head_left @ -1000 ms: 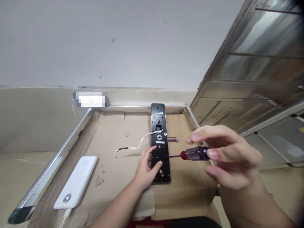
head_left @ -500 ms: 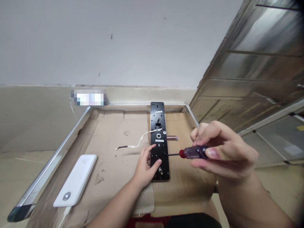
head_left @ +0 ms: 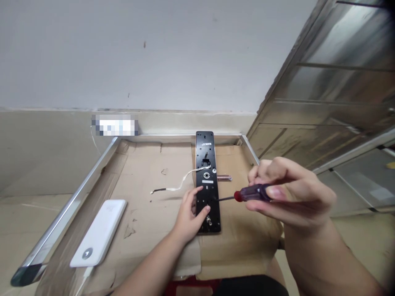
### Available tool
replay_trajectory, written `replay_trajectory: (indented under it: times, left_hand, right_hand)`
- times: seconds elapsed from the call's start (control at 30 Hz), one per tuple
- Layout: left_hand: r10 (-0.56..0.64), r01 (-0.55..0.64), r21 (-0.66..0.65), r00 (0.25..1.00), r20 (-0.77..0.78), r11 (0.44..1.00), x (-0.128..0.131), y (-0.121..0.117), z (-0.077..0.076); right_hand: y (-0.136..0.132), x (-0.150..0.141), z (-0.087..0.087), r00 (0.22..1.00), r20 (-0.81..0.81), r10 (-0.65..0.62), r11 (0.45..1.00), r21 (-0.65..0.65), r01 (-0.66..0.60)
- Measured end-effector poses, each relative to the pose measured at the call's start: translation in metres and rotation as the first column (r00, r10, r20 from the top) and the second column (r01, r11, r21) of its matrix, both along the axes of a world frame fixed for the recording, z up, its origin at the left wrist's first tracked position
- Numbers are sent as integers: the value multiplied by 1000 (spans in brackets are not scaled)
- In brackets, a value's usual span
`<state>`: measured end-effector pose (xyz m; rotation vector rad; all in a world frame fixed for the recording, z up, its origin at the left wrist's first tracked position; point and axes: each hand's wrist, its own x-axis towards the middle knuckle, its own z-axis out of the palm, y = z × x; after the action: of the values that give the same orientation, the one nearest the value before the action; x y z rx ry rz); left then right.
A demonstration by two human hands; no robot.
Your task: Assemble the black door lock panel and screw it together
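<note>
A long black panel [head_left: 204,205], which looks like the back of a door lock, lies upright in my view on the cardboard. My left hand [head_left: 189,216] steadies its lower left side, thumb and index finger on the face. From its middle a white cable [head_left: 185,179] with a dark end runs left over the cardboard. In my right hand [head_left: 293,193] is a screwdriver [head_left: 253,193] with a purple and red handle. Its shaft points left, and the tip is at the panel's right side; I cannot make out a screw there.
Brown cardboard [head_left: 154,164] covers the metal-framed table. A white power bank [head_left: 100,232] with a cable lies at left. Beside the panel's right edge is a small copper-coloured cylinder [head_left: 224,178]. A blurred-out device [head_left: 115,125] stands at the far left corner, against the wall [head_left: 173,53].
The screwdriver's handle has tilted up slightly and turned a little in my right hand. My left hand and the panel keep their places.
</note>
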<state>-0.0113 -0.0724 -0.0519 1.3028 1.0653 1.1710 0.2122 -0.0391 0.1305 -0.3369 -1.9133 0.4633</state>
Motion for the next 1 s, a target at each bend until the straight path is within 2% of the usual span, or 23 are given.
replay_trajectory:
  times: [0.1, 0.23, 0.4, 0.47, 0.57, 0.67, 0.73, 0.8, 0.9, 1.0]
  left_hand:
    - [4, -4, 10, 1000, -12, 1000, 0, 0, 0]
    - [9, -9, 4, 1000, -18, 1000, 0, 0, 0]
    - [9, -9, 1, 1000, -10, 1000, 0, 0, 0]
    - [5, -5, 3, 1000, -11, 1000, 0, 0, 1]
    - [5, -5, 7, 1000, -23, 1000, -1, 0, 2]
    - [9, -8, 18, 999, -38, 1000, -1, 0, 0]
    - [7, -6, 25, 999, -46, 1000, -1, 0, -1]
    - [5, -4, 23, 999, -54, 1000, -1, 0, -1]
    - [0, 1, 21, 998, -58, 1000, -2, 0, 0]
    - [-7, 8, 23, 999, -50, 1000, -2, 0, 2]
  right_hand:
    - [2, -3, -5, 999, -34, -16, 1000, 18, 17]
    - [0, -2, -3, 999, -24, 43, 999, -32, -43]
    - [0, 2, 7, 974, 4, 227, 956, -194, -222]
    - [1, 0, 8, 947, -33, 321, 907, -277, -317]
    - [1, -8, 2, 876, -156, 457, 778, -408, -479]
    - [-3, -20, -6, 806, -360, 470, 636, -494, -592]
    - [-8, -28, -11, 769, -462, 443, 585, -500, -638]
    - [-12, -34, -14, 766, -496, 409, 601, -486, -635]
    - [-12, -39, -14, 804, -475, 359, 697, -436, -569]
    - [-2, -36, -11, 839, -413, 354, 752, -409, -518]
